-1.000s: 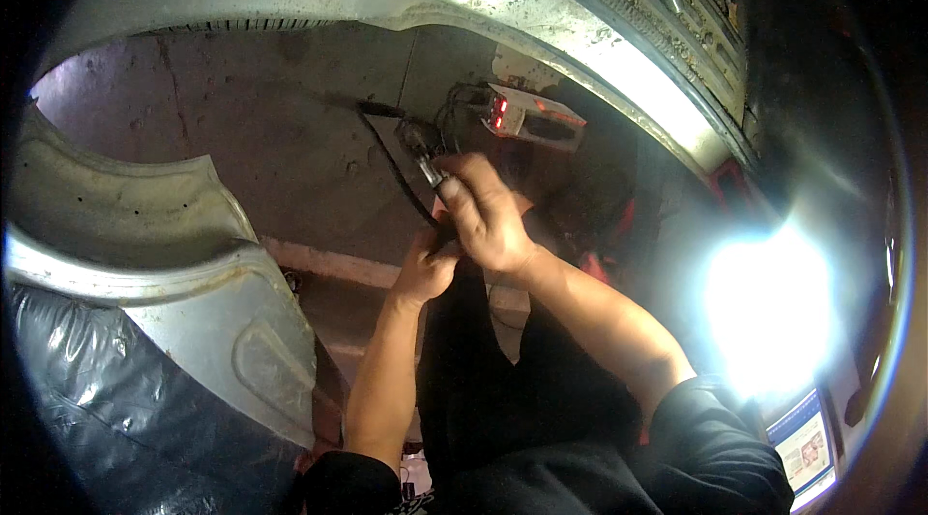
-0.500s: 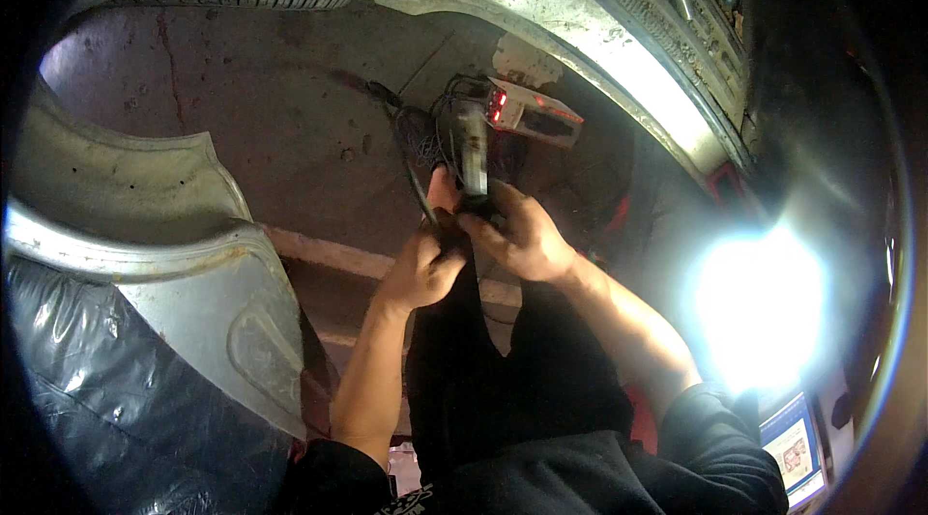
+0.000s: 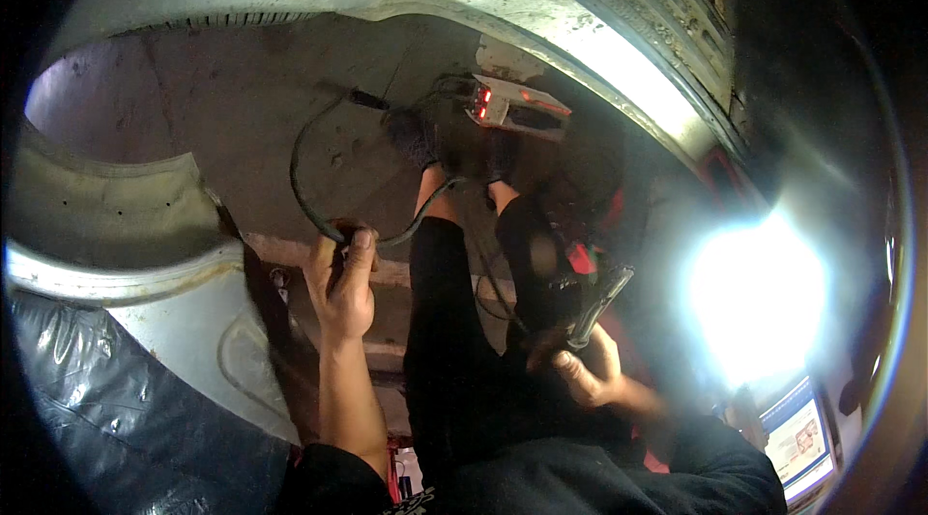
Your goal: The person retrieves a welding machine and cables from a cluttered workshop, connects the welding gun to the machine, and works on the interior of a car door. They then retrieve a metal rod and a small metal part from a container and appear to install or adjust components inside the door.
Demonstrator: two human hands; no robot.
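A dark cable [image 3: 302,167] is gripped in my closed left hand [image 3: 343,283], held over the floor at left of centre. From that hand one stretch arcs up to a black plug-like end [image 3: 368,100], and another runs right across my lower leg. In front of my lap at the right, my right hand [image 3: 592,375] is closed around a slim dark tool [image 3: 601,304] with a shiny, elongated upper part that tilts up and right. Its exact kind does not show. A further cable [image 3: 498,298] leads down toward my right hand.
A white box-shaped device [image 3: 520,109] with a red-lit display stands on the floor ahead. A car's wheel-arch panel [image 3: 619,61] curves overhead, and a bare metal fender [image 3: 261,346] lies at left beside black plastic sheeting [image 3: 145,409]. Right are a bright lamp [image 3: 759,302] and a screen [image 3: 797,443].
My hands were together at centre around the tool and cable. They have moved apart: the left went left with the cable, the right went down and right with the tool.
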